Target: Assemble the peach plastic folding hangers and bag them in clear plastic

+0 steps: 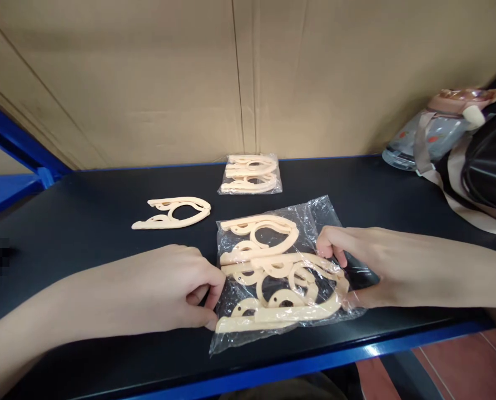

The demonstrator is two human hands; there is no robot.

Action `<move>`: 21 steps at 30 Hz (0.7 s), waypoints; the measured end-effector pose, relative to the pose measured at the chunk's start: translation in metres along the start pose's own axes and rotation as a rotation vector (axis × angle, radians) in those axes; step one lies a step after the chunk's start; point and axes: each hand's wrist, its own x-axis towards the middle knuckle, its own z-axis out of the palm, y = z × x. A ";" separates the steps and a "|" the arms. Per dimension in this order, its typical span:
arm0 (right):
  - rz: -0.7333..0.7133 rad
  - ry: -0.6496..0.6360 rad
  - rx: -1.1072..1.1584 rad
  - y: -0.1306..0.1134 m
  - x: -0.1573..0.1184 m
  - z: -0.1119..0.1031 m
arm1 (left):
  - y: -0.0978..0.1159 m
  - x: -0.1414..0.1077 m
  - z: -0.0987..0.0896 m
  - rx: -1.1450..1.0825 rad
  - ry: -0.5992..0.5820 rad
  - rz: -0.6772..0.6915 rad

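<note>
A clear plastic bag [315, 214] lies flat on the black shelf, with several cream folding hangers [275, 266] inside it, partly overlapping. My left hand [189, 289] pinches the bag's left edge, thumb near the end of the lowest hanger. At the right side of the bag, my right hand [356, 266] has its curled fingers and thumb on the film, closed around that edge by the hangers' rounded ends. Beyond my left hand, a loose cream folding hanger [173, 214] lies folded on the shelf.
A second bagged set of hangers [250, 175] sits at the back against the cardboard wall [168, 83]. On the right stand a clear water bottle [435, 133] with a strap and a black bag [492, 155]. The shelf's blue front edge [315, 358] runs below my hands.
</note>
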 end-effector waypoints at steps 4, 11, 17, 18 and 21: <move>-0.038 -0.078 0.010 -0.006 0.008 0.001 | 0.002 -0.001 0.000 0.045 0.006 -0.028; -0.053 -0.085 0.100 -0.006 0.015 0.003 | -0.012 -0.004 -0.002 0.121 0.121 -0.120; -0.095 -0.071 0.168 -0.007 0.017 0.006 | -0.024 0.000 0.000 0.103 0.179 0.080; -0.100 -0.073 0.177 -0.007 0.018 0.007 | -0.025 0.000 0.001 0.113 0.186 0.090; -0.112 -0.084 0.193 -0.008 0.020 0.009 | -0.026 0.000 0.003 0.129 0.194 0.094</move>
